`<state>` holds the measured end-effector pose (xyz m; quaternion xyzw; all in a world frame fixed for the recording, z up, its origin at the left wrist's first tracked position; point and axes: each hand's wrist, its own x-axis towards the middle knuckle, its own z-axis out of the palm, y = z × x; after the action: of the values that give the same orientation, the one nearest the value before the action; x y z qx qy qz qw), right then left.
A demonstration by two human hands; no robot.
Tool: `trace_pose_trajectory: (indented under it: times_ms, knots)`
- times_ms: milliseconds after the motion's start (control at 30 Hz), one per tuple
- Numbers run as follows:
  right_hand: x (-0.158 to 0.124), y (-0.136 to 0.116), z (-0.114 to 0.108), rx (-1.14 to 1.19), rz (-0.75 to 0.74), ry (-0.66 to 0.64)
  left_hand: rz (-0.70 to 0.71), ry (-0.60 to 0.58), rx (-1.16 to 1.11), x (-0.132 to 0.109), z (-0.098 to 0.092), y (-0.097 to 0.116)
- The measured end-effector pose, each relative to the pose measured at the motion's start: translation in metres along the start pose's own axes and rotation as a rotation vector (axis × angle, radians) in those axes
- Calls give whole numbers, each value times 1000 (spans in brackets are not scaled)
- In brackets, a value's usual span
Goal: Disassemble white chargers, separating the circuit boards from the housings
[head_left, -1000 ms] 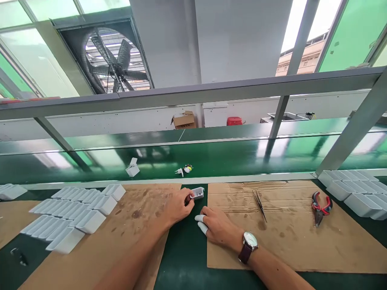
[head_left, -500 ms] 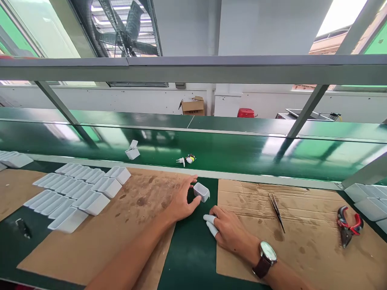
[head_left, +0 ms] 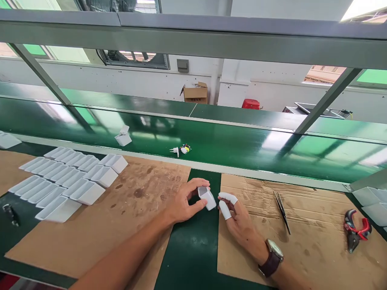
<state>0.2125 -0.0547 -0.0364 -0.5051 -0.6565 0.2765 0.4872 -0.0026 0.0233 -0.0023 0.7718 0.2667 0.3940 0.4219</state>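
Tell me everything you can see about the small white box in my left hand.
The small white box looks like smooth plastic, with straight walls, rounded corners and one open end showing a greyish inside. It sits tilted, its opening turned toward the far left. The left hand holds it between thumb and fingers, over the green table between two cardboard sheets. The right hand is close beside it; whether they touch is unclear.

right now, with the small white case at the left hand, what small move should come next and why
Probably ease the right hand slightly inward to steady the small white case: the left hand has its thumb and fingers around it, and the right hand's two white-covered fingertips are close beside it, seemingly holding nothing.
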Motion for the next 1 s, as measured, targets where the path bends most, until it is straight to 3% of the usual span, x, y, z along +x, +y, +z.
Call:
trace_pose_trajectory:
  times_ms: [133,267,467,733,1000]
  knots:
    - [4,3,-3,224,121,-88,-117,-50,-373,-3,8,9]
    - [5,3,-5,299,124,-119,-213,-61,-523,-1,10,15]
    - [5,0,-6,337,109,-125,-267,-42,-521,1,5,19]
    - [5,-2,-8,470,156,-158,-184,-70,-526,0,8,14]
    - [5,-3,-8,435,189,-154,-172,-102,-474,-1,11,14]
